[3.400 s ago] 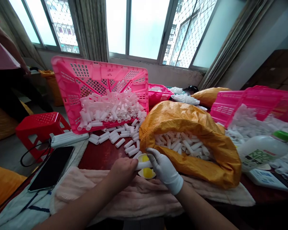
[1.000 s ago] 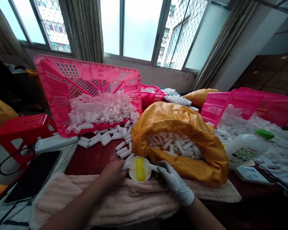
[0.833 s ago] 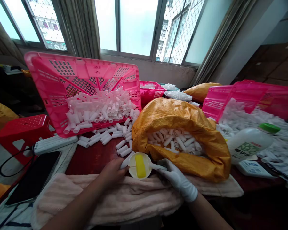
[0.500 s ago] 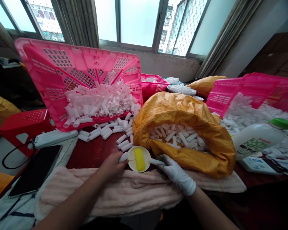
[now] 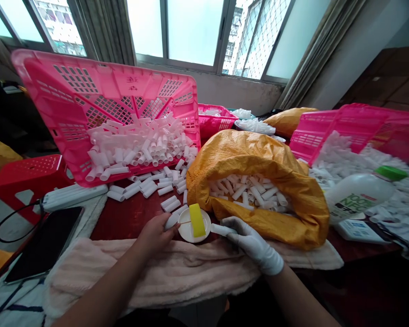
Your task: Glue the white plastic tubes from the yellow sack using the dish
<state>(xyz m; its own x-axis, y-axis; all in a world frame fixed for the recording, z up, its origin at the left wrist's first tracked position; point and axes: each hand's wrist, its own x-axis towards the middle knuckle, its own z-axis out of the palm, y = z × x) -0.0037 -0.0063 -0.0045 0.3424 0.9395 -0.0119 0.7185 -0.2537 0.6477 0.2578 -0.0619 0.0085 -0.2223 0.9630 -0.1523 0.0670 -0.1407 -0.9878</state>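
Dish between two tubes: a nudge could upset it

In the head view, the bare left hand is closed around a left tube, white and partly covered by the fingers. The gloved right hand pinches a right tube, its free end pointing at the white dish and just beside the rim.

The yellow strip lies over the dish, overlapping its far rim; whether it rests flat or is slightly raised, I cannot tell. A thin stick runs from the strip toward the left hand, though its grip is unclear.

The likeliest trouble, I judge, is here: a leftward push of the right tube could strike the rim and slide the dish, while a tug on the stick could drag the strip out. The folds of the pink towel, close to the dish's near edge, may tilt it if they bunch.

Beyond, loose tubes lie on the bench and could roll if an arm brushes them. The orange sack gapes near the right hand; a knock might spill its tubes.
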